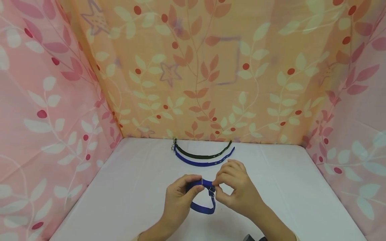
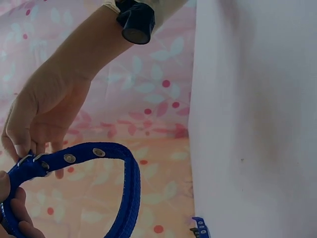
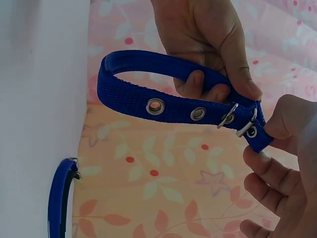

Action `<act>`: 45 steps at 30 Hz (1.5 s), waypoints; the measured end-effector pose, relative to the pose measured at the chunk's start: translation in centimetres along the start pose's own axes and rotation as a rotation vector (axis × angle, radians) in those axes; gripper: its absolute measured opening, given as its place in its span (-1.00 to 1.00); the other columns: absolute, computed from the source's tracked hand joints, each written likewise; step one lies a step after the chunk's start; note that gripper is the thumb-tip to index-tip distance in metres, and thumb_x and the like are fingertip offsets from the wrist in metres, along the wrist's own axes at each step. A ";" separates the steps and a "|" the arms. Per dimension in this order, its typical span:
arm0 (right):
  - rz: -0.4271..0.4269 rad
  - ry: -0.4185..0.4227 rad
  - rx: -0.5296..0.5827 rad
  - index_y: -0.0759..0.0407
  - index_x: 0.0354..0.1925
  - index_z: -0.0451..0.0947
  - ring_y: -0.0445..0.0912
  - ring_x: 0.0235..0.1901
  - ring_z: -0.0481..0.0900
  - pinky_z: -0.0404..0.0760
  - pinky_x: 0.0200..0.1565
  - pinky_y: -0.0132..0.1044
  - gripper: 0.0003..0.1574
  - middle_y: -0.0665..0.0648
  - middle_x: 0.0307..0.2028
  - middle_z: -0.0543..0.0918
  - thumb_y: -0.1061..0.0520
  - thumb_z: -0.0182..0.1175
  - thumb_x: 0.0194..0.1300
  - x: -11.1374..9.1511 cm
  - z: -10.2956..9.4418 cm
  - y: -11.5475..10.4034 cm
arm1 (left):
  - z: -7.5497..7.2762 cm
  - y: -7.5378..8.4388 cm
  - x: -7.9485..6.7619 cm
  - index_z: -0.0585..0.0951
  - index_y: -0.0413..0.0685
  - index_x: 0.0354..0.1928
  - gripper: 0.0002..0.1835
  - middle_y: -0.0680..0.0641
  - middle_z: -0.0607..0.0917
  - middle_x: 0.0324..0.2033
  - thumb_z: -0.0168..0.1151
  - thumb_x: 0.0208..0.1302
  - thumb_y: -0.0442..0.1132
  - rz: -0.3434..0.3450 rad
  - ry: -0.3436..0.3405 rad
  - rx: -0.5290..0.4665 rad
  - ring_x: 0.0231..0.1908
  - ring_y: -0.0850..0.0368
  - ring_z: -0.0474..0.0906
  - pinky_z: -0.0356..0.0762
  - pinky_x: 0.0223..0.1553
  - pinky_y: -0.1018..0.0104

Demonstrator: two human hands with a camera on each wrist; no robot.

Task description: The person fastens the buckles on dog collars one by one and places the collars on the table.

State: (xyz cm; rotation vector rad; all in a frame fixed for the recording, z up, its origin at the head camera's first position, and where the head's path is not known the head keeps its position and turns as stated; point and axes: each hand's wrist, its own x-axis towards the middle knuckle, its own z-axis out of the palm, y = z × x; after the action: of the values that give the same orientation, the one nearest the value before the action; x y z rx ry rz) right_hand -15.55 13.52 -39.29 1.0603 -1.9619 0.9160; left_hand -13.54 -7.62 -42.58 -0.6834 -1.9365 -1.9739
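A blue webbing collar [image 1: 202, 209] with metal eyelets and a buckle is held up above the table, its strap closed into a loop. My left hand [image 1: 180, 197] grips one side of the loop between thumb and fingers, close to the buckle. At the buckle, my right hand [image 1: 239, 187] pinches the strap's end between thumb and forefinger. In the right wrist view the metal buckle [image 3: 245, 128] has the strap passed through it, and eyelets line the strap. The right hand's other fingers are spread away from the collar.
Farther back on the white table [image 1: 135, 187] lie a dark green collar [image 1: 196, 156] and a second blue collar [image 1: 199, 164], curved side by side. Patterned curtains [image 1: 193, 83] stand behind the table and along both sides. A dark object [image 1: 249, 238] shows at the front edge.
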 end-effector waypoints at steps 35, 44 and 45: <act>0.414 -0.172 0.074 -0.29 -0.18 0.70 -0.27 -0.06 0.58 0.57 0.02 -0.19 -0.72 -0.34 -0.20 0.67 0.01 0.54 0.15 -0.8 -0.9 1.7 | -3.0 0.3 2.6 0.71 0.06 -0.04 -0.78 0.05 0.78 -0.12 0.44 0.29 -0.17 -0.154 -0.096 0.093 -0.01 0.07 0.67 0.54 0.20 0.39; 0.326 -0.178 0.063 -0.26 -0.16 0.71 -0.29 -0.02 0.57 0.44 0.17 -0.17 -0.74 -0.37 -0.22 0.68 0.01 0.52 0.19 -0.3 -0.7 2.1 | -5.4 -0.1 3.3 0.73 0.12 -0.05 -0.79 0.14 0.81 -0.15 0.43 0.29 -0.20 -0.059 -0.178 0.210 -0.07 0.14 0.73 0.59 0.15 0.37; 0.315 -0.174 0.069 -0.25 -0.15 0.71 -0.28 -0.02 0.57 0.43 0.18 -0.17 -0.74 -0.36 -0.22 0.68 0.02 0.52 0.19 -0.2 -0.6 2.2 | -5.6 -0.1 3.3 0.73 0.11 -0.05 -0.79 0.13 0.81 -0.15 0.42 0.29 -0.21 -0.048 -0.186 0.211 -0.08 0.14 0.73 0.60 0.13 0.38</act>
State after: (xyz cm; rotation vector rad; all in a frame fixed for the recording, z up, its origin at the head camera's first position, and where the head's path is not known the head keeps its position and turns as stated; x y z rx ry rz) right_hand -17.24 15.04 -39.73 0.9086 -2.3013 1.0963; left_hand -17.11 -12.80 -40.80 -0.7938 -2.2499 -1.7514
